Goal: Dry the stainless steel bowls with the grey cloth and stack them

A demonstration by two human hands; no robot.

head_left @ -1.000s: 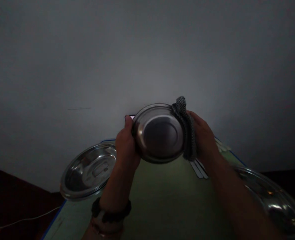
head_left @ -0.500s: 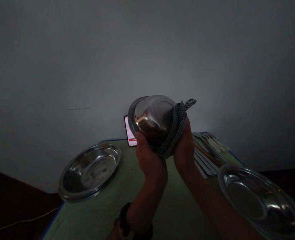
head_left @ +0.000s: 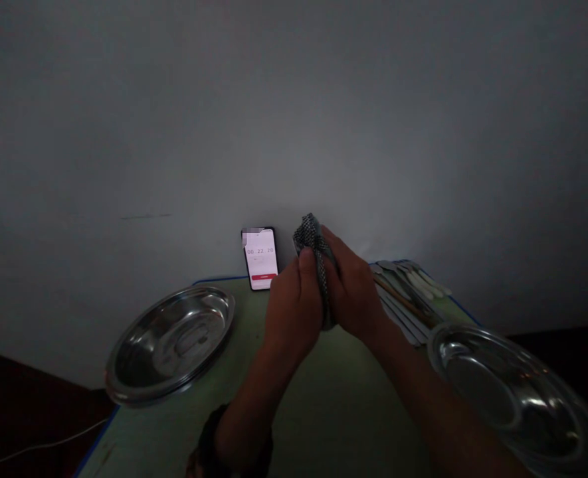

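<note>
My left hand (head_left: 294,309) and my right hand (head_left: 356,292) are pressed together above the middle of the green table (head_left: 323,405). Between them sits a grey checked cloth (head_left: 311,240), whose bunched end sticks up over the fingers. Both hands are closed around the cloth, the left thumb lying along its top edge. A dark curved edge shows just under the palms; I cannot tell whether it is the small steel plate. My left wrist wears a dark band.
A wide steel basin (head_left: 169,342) sits at the table's left edge and a large steel plate (head_left: 513,398) at the right. A lit phone (head_left: 260,257) leans on the wall, showing a timer. Several utensils (head_left: 408,292) lie behind my right hand. A white cable (head_left: 34,446) runs lower left.
The small steel plate, held up and wiped earlier, is no longer plainly visible. Both hands have dropped lower and closed together on the cloth, and the phone is now uncovered.
</note>
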